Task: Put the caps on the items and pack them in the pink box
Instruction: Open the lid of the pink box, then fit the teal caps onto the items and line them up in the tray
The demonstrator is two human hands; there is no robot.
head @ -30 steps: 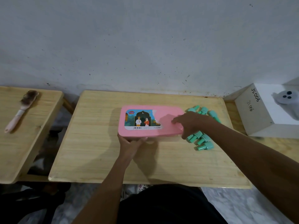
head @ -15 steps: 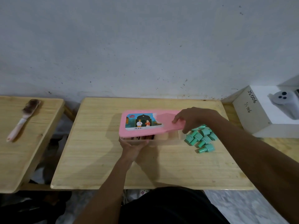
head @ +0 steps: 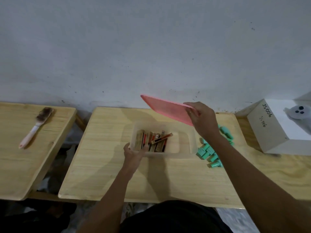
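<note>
A bare makeshift workroom: a plain wooden table (head: 104,165) stands against a speckled grey wall (head: 151,47), a second table (head: 25,165) bearing a brush (head: 36,126) to its left, a white box (head: 262,132) hand-marked JS006 to its right.

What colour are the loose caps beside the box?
The caps are teal green; head view.

The pink lid (head: 166,110) slants over the box's (head: 191,142) far right corner, narrowing entry there. Green caps (head: 207,153) crowd the worktop's (head: 109,174) right edge beside the box; along its near edge lies open wood.
</note>
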